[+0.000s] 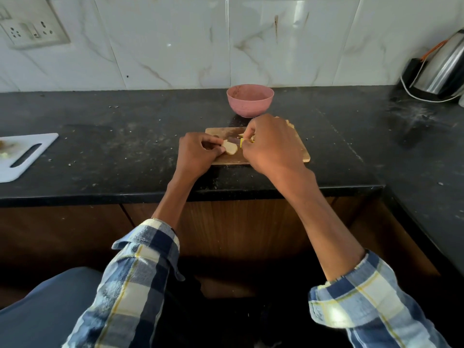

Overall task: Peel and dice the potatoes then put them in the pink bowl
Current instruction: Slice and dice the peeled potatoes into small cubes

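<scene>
Head view: cutting under way, far from finished. Left hand (198,154) curled round a potato (230,149), pinning it to the wooden board (296,146) near the board's left end; pale peeled flesh showing on the exposed part, the rest hidden under the fingers. Right hand (270,144) clenched on a knife (234,140) with a yellow handle, mostly covered by the hand, dark blade reaching left to the potato and apparently touching its top. Judged stage: peeling done at least for this piece, slicing or dicing just begun. Pale bits (288,122) at the board's far edge behind the right hand, perhaps cut pieces or peel, too hidden to tell. Pink bowl (249,100) on the worktop (125,136) just beyond the board, close to the wall; inside looks bare as far as visible, so nothing transferred yet. Left to do, by this judgement: finish cutting this potato, deal with any others not in sight, move all the dice into the bowl. Elsewhere: a white board (22,156) with scraps on it at far left, a steel kettle (442,69) at far right, a socket plate (32,30) on the tiled wall.
</scene>
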The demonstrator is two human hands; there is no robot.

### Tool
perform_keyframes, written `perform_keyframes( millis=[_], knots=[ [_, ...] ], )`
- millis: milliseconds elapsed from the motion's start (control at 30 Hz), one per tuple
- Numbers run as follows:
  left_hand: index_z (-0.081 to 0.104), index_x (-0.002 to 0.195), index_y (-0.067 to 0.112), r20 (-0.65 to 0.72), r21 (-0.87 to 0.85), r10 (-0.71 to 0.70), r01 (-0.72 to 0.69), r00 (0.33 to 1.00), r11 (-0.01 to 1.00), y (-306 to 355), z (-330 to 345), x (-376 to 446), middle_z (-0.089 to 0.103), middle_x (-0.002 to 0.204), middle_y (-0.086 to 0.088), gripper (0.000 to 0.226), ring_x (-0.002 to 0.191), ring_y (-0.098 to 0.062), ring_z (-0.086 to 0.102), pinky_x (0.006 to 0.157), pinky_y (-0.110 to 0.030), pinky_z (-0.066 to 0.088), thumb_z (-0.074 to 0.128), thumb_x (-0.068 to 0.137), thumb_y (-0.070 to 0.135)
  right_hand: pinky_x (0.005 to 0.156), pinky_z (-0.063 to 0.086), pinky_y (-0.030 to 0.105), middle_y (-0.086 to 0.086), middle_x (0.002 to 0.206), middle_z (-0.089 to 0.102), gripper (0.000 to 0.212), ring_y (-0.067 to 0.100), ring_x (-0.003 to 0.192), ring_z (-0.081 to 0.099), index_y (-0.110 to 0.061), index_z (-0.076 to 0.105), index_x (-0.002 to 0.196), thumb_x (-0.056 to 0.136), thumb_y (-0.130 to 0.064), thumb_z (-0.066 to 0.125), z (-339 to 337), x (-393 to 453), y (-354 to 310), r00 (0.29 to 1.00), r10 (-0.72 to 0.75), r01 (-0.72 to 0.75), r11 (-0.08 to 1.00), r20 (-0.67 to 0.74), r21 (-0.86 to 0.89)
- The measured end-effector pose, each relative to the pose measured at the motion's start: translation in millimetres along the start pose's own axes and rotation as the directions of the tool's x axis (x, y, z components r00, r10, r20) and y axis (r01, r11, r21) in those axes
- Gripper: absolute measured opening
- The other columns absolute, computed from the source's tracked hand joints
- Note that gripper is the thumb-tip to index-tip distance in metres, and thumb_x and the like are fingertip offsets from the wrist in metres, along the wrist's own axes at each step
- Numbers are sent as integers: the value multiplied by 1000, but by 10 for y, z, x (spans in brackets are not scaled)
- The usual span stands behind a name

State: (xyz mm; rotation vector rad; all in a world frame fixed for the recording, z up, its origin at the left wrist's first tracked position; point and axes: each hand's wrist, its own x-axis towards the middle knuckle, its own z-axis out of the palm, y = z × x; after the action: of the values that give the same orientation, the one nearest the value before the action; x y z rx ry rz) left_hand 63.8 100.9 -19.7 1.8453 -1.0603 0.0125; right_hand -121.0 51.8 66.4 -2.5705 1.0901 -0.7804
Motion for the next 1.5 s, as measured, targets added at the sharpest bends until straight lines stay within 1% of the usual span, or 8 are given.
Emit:
perform_keyframes(
  millis=[100, 300, 500, 767, 1000, 1133, 1367, 1500],
  knots=[
    [83, 103, 17, -12, -11, -13, 13, 1000, 1000, 6, 0, -3, 79, 99, 4, 22, 85, 1, 71, 78, -9, 53, 89, 81, 18, 67, 47, 31, 0, 98, 72, 14, 18, 88, 68, -19, 74, 105, 93, -27, 73, 146, 47, -32, 1000, 1, 0, 1000, -13, 27],
    [84, 98, 18, -20, -13, -18, 17, 1000, 1000, 28, -18, -15, 79, 96, 3, 17, 86, -1, 71, 86, -24, 59, 89, 82, 20, 76, 59, 36, 1, 99, 73, 19, 18, 89, 69, -18, 74, 109, 92, -28, 76, 301, 88, -66, 1000, 6, -6, 999, 11, 32],
    [84, 96, 18, -23, -18, -40, 40, 999, 999, 51, -7, -16, 78, 94, 5, 16, 86, -5, 71, 85, -28, 60, 89, 82, 20, 81, 59, 37, 2, 107, 72, 28, 20, 95, 68, -16, 71, 116, 90, -24, 78, 175, 83, -38, 997, 9, -10, 1000, 81, 8],
    [84, 94, 19, -11, -14, -1, 1, 1000, 1000, 71, 0, -32, 77, 88, 10, 12, 91, -5, 71, 88, -24, 57, 88, 83, 18, 79, 60, 38, 1, 106, 72, 28, 19, 92, 68, -18, 73, 114, 88, -23, 80, 102, -4, 3, 997, 4, -3, 1000, 79, -10],
    [80, 112, 17, 120, -44, 46, -41, 992, 998, 46, -35, -63, 76, 99, 8, 30, 87, -4, 70, 79, -13, 56, 87, 83, 16, 76, 60, 40, 1, 104, 72, 24, 19, 89, 68, -18, 72, 111, 89, -24, 78, 123, -37, 57, 998, 19, -20, 1000, 67, 15],
    [82, 107, 17, 97, -53, 52, -46, 994, 997, 29, -32, -41, 76, 102, 7, 24, 89, -2, 68, 77, -8, 50, 86, 84, 14, 76, 61, 41, 3, 108, 72, 24, 20, 89, 70, -18, 72, 112, 89, -24, 78, 120, -64, 75, 998, 17, -18, 1000, 65, 11],
    [83, 103, 16, 193, 14, 51, -55, 980, 998, 67, -98, 97, 77, 96, 5, 22, 90, -8, 70, 86, -17, 54, 88, 82, 13, 74, 58, 38, 2, 104, 72, 20, 20, 90, 69, -19, 73, 111, 92, -25, 77, 121, -163, 75, 1000, -10, 11, 1000, 25, -14],
    [83, 99, 15, 225, 79, 46, -66, 973, 995, 107, -101, 181, 74, 88, 9, 16, 80, -3, 67, 72, -7, 48, 85, 84, 9, 75, 59, 38, 2, 102, 72, 21, 19, 89, 69, -20, 73, 111, 91, -27, 77, 108, -169, 50, 1000, -9, 9, 1000, 21, -26]
  ],
)
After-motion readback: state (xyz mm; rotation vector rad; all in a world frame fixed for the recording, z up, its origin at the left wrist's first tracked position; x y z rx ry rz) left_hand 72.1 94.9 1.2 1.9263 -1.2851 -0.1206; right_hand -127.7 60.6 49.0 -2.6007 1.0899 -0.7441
